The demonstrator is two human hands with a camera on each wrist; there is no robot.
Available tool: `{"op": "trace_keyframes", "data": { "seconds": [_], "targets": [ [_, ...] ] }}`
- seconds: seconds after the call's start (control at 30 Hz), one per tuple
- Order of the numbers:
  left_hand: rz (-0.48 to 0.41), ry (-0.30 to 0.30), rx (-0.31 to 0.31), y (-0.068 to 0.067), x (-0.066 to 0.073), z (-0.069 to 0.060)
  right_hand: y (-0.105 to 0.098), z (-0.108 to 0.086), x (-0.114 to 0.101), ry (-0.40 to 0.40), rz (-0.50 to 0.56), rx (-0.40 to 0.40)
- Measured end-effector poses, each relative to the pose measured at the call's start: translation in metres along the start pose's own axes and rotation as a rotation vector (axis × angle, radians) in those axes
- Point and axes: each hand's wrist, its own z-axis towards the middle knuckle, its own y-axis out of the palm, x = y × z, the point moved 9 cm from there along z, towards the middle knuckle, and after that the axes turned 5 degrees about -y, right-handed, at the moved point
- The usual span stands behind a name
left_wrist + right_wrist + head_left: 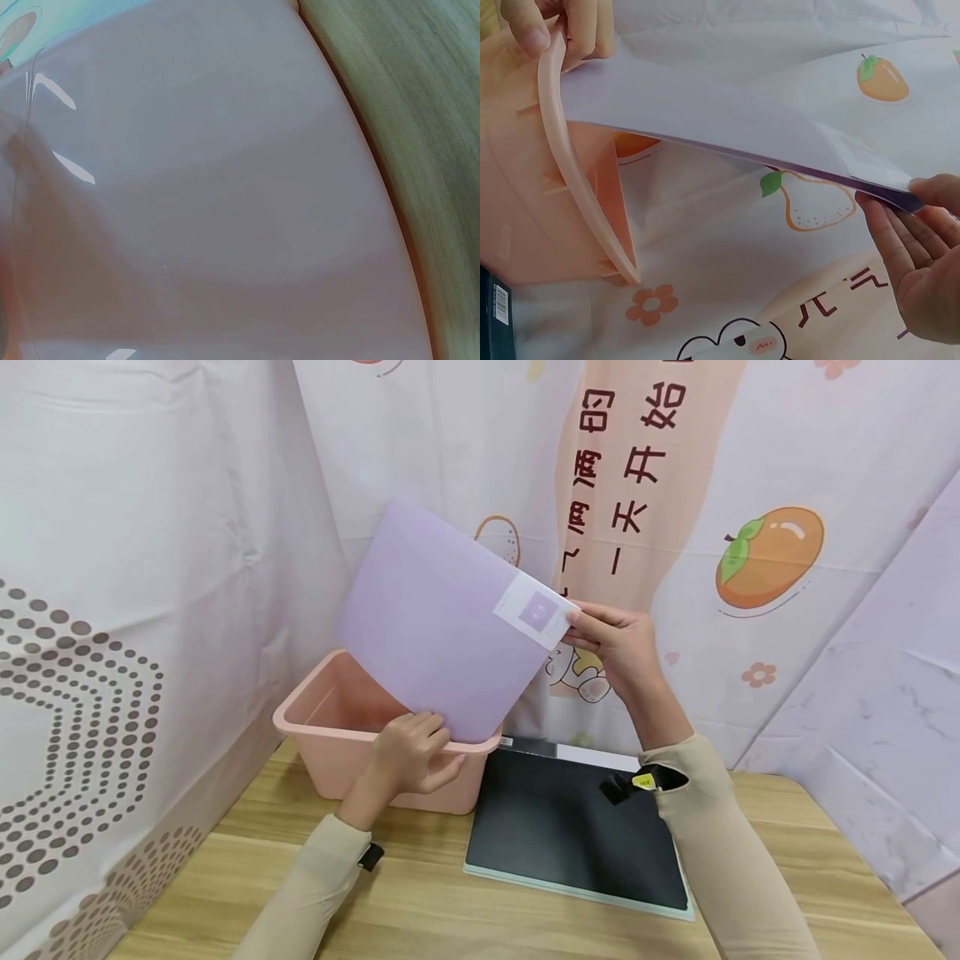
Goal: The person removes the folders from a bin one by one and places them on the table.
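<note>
A flat light purple folder (442, 618) with a white label at one corner stands tilted above a pink plastic bin (300, 727). Its lower edge dips inside the rim. My right hand (618, 643) pinches the labelled corner, thumb on the near face and fingers behind, as the right wrist view also shows. At the bin's front rim is my left hand (408, 752); in the right wrist view its thumb lies outside the wall and its fingers (585, 30) hook over the rim, next to the folder. Close up, the bin's wall (225, 187) fills most of the left wrist view.
Right of the bin, a black folder (570, 827) lies flat on the wooden table (420, 902), over something with a pale blue edge (577, 891). Printed white curtains (847, 468) enclose the table at the back and sides.
</note>
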Motion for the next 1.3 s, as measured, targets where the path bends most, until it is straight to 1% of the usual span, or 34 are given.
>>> {"op": "trace_keyframes", "data": {
  "seconds": [0.13,0.3,0.53,0.7,0.83,1.07,1.3],
  "targets": [
    [-0.001,-0.001,-0.003,0.0,0.0,0.0,-0.004,-0.003,0.0,0.025,0.002,-0.028],
    [-0.002,-0.003,-0.001,0.0,-0.001,0.0,-0.011,-0.008,-0.002,0.036,0.011,-0.052],
    [-0.008,-0.003,-0.003,0.0,-0.001,0.0,-0.023,-0.019,-0.004,0.022,0.008,-0.105],
    [-0.011,-0.008,-0.004,0.0,-0.002,0.0,-0.033,-0.026,-0.004,-0.003,0.031,-0.107],
    [-0.008,-0.015,-0.013,0.001,-0.002,0.0,-0.04,-0.03,-0.002,-0.018,0.073,-0.08],
    [-0.009,-0.025,-0.036,0.002,-0.002,0.0,-0.055,-0.035,-0.003,-0.064,0.138,0.011],
    [-0.004,-0.022,-0.011,0.001,-0.002,0.0,-0.066,-0.032,-0.013,-0.142,0.182,0.121]
  ]
}}
